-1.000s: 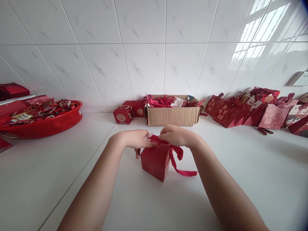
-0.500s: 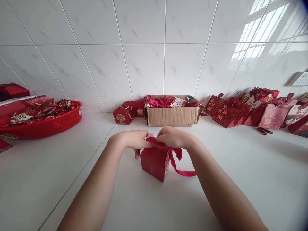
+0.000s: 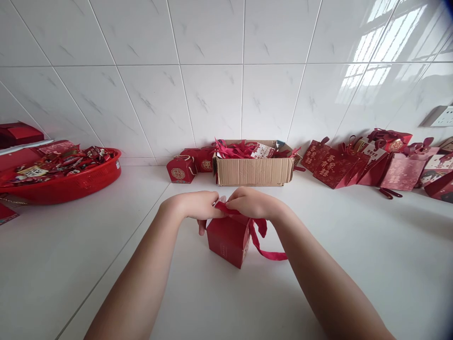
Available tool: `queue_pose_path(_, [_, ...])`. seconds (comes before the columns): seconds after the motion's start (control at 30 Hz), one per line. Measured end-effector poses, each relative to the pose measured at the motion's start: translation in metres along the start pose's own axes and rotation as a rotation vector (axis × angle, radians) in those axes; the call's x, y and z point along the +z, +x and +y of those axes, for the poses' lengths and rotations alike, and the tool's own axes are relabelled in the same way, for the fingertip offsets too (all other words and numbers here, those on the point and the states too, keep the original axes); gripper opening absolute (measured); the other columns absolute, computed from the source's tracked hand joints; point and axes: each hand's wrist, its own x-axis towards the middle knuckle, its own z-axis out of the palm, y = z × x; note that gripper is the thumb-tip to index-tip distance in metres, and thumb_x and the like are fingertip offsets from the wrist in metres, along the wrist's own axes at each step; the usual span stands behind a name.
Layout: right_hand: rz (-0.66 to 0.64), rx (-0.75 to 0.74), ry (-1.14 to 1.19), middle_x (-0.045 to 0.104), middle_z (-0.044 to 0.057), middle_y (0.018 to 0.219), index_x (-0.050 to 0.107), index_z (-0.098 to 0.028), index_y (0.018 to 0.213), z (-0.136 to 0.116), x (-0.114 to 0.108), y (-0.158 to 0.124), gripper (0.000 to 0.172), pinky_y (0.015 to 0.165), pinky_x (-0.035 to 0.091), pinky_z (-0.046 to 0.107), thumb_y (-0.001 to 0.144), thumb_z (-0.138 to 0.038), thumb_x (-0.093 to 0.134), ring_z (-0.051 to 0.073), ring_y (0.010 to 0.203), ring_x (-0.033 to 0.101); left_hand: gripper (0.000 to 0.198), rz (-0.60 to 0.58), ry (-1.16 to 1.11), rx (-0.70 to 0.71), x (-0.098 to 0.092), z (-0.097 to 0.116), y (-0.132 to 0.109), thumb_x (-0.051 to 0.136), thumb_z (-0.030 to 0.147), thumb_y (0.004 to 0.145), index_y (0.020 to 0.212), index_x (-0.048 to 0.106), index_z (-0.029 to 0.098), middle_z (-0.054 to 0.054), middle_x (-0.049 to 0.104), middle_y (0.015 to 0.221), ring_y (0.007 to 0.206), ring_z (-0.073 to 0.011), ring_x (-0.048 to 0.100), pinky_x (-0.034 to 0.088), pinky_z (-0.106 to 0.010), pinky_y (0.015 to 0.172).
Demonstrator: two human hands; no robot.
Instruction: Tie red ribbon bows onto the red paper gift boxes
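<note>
A small red gift box [image 3: 228, 240] stands on the white counter in front of me, its top partly covered by my hands. My left hand [image 3: 203, 206] is at the box's upper left, fingers curled against the top edge and side. My right hand [image 3: 249, 202] pinches the red ribbon [image 3: 271, 255] above the box top. The ribbon runs across the top between both hands, and its loose end hangs down the right side onto the counter. The fingertips of both hands are largely hidden, but both hands are closed on the ribbon.
Behind stands a cardboard box [image 3: 253, 172] filled with red ribbons and cards. Small red boxes [image 3: 181, 169] sit left of it. A red basin [image 3: 71, 188] of wrapped sweets is at far left. Several red gift bags [image 3: 334, 167] lean along the wall at right.
My right hand has shifted very slightly left along the ribbon. The ribbon's loose end has drawn in a little. The box stays in place.
</note>
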Motion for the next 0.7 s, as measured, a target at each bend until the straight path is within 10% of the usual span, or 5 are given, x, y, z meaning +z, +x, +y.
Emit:
queue_pose_path(0.23, [-0.001, 0.002, 0.019, 0.049, 0.001, 0.061, 0.047, -0.017, 0.061, 0.0, 0.002, 0.001, 0.019, 0.045, 0.032, 0.024, 0.077, -0.025, 0.048, 0.01, 0.05, 0.042, 0.049, 0.052, 0.097, 0.174, -0.01, -0.008, -0.006, 0.065, 0.065, 0.058, 0.082, 0.055, 0.023, -0.003, 0.067, 0.084, 0.072, -0.0212, 0.062, 0.039, -0.025, 0.054])
queue_pose_path(0.7, [0.03, -0.084, -0.082, 0.039, -0.002, 0.059, 0.038, -0.019, 0.062, 0.0, 0.005, 0.0, 0.033, 0.044, 0.026, 0.023, 0.086, -0.04, 0.045, 0.008, 0.049, 0.034, 0.022, 0.064, -0.122, 0.259, -0.025, -0.014, -0.024, 0.053, 0.042, 0.077, 0.072, 0.057, 0.022, 0.0, 0.069, 0.082, 0.083, -0.019, 0.062, 0.044, -0.028, 0.076])
